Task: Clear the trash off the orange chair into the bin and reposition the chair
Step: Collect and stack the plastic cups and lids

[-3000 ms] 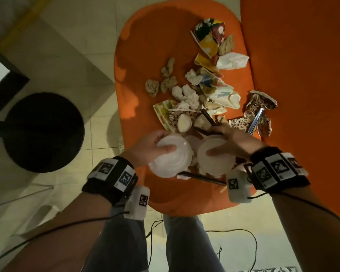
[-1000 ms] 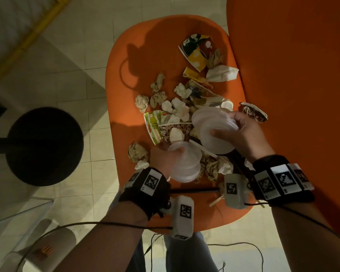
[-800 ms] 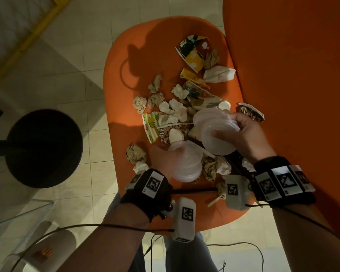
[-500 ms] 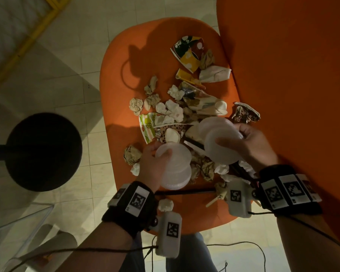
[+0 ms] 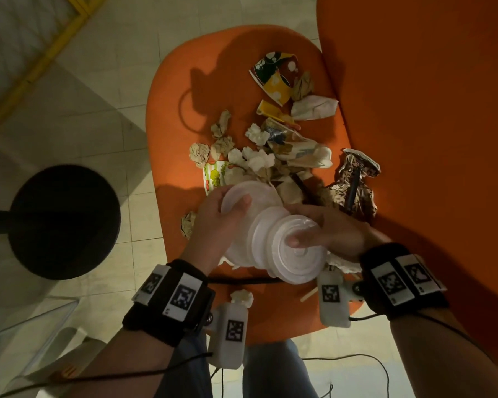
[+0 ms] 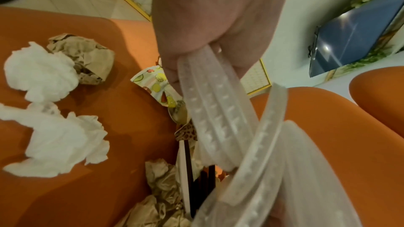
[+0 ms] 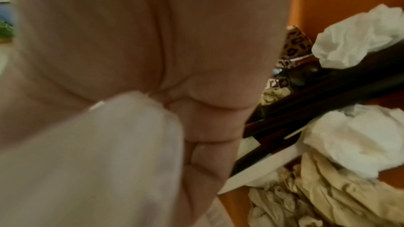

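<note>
The orange chair seat (image 5: 184,110) carries a heap of trash (image 5: 273,156): crumpled tissues, brown paper balls, torn printed paper cups, dark chopsticks. Over its front part my two hands meet. My left hand (image 5: 230,208) pinches a stack of clear plastic lids (image 5: 256,193) by the rim, which the left wrist view shows as ribbed lids (image 6: 214,118) under the palm. My right hand (image 5: 296,225) grips a second stack of lids (image 5: 296,262), thumb on top. The two stacks touch and overlap.
A dark round object (image 5: 64,222) stands on the tiled floor left of the chair; what it is I cannot tell. The chair's orange backrest (image 5: 429,110) fills the right side. A leopard-print wrapper (image 5: 354,182) lies by it. White tissues (image 6: 41,72) sit near my left hand.
Both hands have come together: the left moved up and right, the right moved left, so the two lid stacks that were apart now touch.
</note>
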